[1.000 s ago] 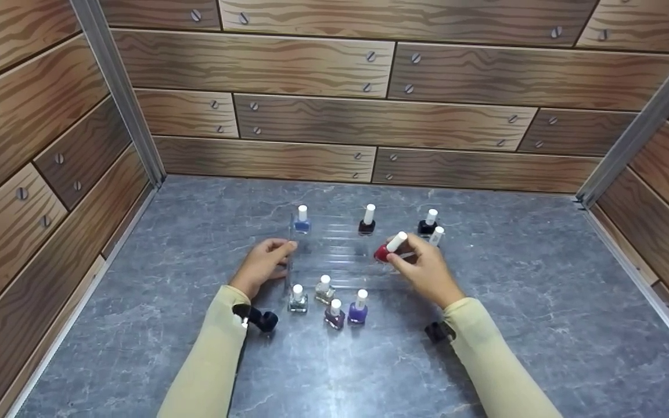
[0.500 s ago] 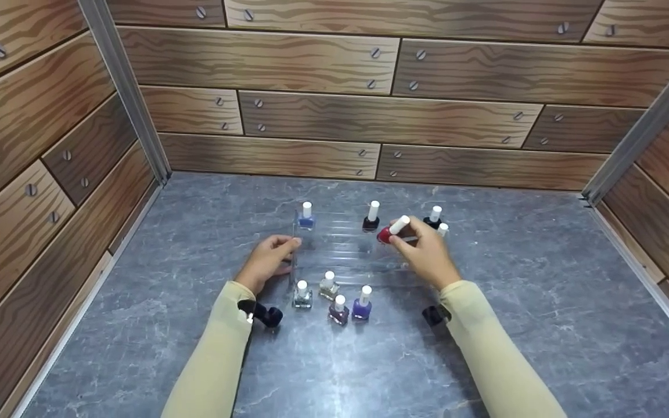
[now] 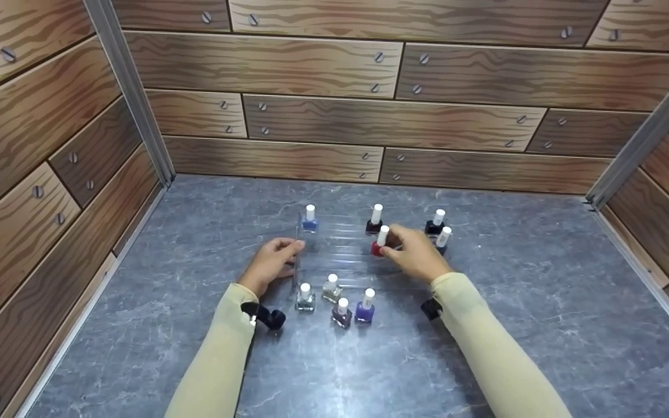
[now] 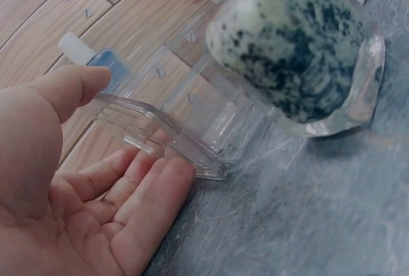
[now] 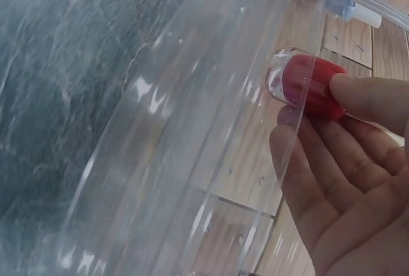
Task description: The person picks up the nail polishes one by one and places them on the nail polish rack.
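My right hand (image 3: 418, 255) pinches a red nail polish bottle (image 3: 377, 249) with a white cap, thumb on one side and fingers on the other. The bottle stands nearly upright at a step of a clear stepped display rack (image 3: 337, 262); whether its base rests there I cannot tell. In the right wrist view the red bottle (image 5: 307, 84) shows behind the rack's clear plastic. My left hand (image 3: 270, 261) holds the rack's left end, thumb at the upper edge and fingers against the side panel (image 4: 172, 132). A blue bottle (image 3: 310, 224) and a dark red bottle (image 3: 374, 226) stand on the top step.
Black (image 3: 434, 227) and dark (image 3: 442, 247) bottles stand beyond my right hand. Before the rack stand a speckled green bottle (image 3: 305, 301), a glitter bottle (image 3: 331, 292), a dark purple bottle (image 3: 342, 317) and a violet bottle (image 3: 364, 313). Wood-patterned walls (image 3: 311, 119) enclose the grey table.
My right hand has moved the red bottle a little left, and the bottle has gone from tilted to nearly upright by the rack. My left hand keeps its hold on the rack's end.
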A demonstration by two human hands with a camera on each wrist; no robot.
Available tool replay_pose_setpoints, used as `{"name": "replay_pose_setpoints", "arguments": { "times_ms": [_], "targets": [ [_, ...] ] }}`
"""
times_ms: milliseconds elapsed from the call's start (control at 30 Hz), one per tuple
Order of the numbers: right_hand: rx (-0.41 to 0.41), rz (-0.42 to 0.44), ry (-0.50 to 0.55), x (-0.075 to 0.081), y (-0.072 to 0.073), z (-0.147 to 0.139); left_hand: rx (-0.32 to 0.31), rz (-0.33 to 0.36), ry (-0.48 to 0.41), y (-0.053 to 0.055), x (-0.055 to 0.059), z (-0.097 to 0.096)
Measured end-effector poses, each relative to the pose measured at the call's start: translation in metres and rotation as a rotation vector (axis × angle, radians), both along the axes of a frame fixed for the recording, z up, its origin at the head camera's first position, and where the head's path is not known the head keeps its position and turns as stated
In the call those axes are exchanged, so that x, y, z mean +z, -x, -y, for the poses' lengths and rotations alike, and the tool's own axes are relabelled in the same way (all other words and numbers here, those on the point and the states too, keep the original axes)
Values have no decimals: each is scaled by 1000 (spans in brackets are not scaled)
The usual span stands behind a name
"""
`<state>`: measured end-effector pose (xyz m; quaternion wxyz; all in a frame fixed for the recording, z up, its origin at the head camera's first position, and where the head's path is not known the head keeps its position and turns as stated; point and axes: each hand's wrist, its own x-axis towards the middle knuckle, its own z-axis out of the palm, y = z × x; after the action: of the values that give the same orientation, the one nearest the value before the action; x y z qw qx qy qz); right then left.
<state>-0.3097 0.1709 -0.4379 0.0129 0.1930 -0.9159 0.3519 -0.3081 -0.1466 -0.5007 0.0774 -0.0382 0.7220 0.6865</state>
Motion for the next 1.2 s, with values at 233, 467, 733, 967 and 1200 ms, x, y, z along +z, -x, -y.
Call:
{"name": "replay_pose_setpoints", "arguments": {
  "times_ms": [233,467,733,967,1200],
  "targets": [
    [18,-28,-1,-2,4,1,-15,3,27,1,3,-1],
    [39,-20,8,-3,7,3,-6,-1,29,1,1,-1],
    [59,13,14,-4,7,2,8,5,7,0,-1,0],
    [50,33,83,-1,-1,-10,11,12,0,-1,0,1],
    [-5,-122,151,1,-15,-32,6,11,16,0,-1,1]
  ]
}}
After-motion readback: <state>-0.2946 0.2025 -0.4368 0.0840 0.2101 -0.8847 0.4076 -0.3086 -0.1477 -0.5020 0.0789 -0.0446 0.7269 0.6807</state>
